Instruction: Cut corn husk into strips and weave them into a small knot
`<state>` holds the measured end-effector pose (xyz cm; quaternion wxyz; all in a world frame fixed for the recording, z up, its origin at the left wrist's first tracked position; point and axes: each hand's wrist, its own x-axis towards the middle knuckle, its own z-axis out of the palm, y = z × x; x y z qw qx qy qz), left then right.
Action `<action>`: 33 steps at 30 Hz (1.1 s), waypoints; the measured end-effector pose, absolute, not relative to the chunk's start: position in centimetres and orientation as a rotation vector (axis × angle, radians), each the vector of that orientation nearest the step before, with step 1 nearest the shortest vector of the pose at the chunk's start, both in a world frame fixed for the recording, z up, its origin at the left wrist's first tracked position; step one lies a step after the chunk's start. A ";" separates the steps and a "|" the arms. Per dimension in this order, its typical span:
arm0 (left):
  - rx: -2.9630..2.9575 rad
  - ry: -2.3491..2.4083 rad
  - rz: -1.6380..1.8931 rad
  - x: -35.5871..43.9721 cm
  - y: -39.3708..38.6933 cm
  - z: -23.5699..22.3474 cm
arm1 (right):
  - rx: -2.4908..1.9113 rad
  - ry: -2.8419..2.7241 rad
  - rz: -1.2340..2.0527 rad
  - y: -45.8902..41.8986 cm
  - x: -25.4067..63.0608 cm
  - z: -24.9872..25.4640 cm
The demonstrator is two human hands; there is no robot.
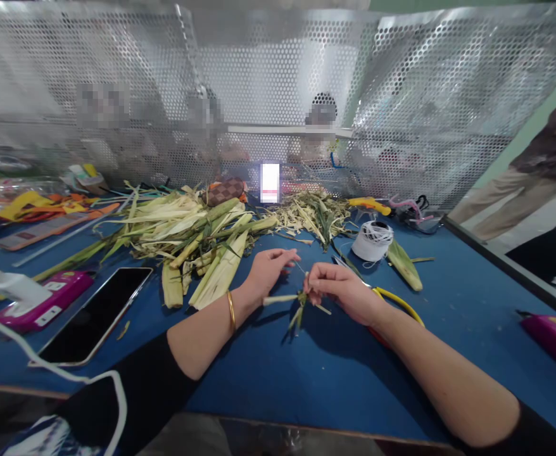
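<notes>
My left hand point(273, 269), with a gold bangle at its wrist, pinches what looks like a fine thread point(301, 266) that runs toward my right hand. My right hand point(337, 288) grips a small bundle of pale green husk strips point(298, 304), whose ends stick out below and to the left. Both hands are just above the blue table. Scissors with yellow and red handles point(401, 303) lie partly hidden under my right forearm. A spool of white thread point(373, 242) stands beyond my right hand.
A large heap of corn husks point(187, 234) covers the back left, with shredded husk point(313, 212) beside it. At left lie a phone point(97, 313) and a magenta power strip point(64, 294); a white cable crosses my left sleeve. A perforated metal screen point(278, 69) closes the back.
</notes>
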<state>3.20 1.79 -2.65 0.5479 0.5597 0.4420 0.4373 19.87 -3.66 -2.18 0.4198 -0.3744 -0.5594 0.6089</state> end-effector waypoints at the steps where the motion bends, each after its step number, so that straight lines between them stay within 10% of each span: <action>1: 1.221 1.061 1.051 3.1 1.9 -2.6 | -0.938 -1.302 1.513 -3.5 20.0 -2.1; 33: 1.240 0.959 0.705 3.7 -0.7 -1.6 | -0.865 -0.755 1.497 -3.2 20.4 -1.9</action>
